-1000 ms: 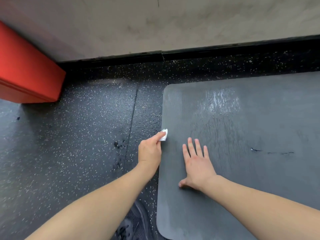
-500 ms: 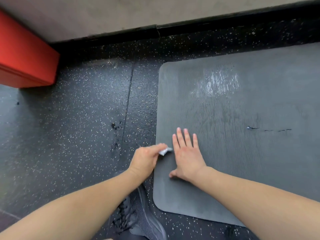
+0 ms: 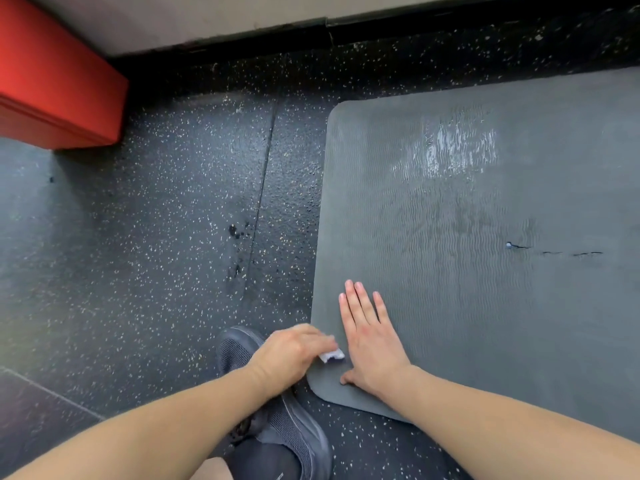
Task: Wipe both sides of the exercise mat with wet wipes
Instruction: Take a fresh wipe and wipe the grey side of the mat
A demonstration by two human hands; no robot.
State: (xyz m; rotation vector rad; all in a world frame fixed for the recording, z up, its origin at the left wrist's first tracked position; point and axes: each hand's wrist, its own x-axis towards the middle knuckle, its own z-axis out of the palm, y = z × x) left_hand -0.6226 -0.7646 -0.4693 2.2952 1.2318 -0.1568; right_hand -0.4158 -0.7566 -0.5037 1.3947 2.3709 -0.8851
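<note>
A black rubber floor flecked with white (image 3: 156, 237) carries a grey ribbed foam exercise mat (image 3: 485, 271), wet-shiny near its far end. The right hand (image 3: 372, 344) lies flat, fingers straight, on its near-left corner. The left hand (image 3: 294, 351) pinches a small white wet wipe (image 3: 331, 355) against the mat's left edge.

No readable text or labels.

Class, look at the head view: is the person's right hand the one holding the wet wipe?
No. The right hand lies flat and bare on the exercise mat, while the left hand pinches the wet wipe.
</note>
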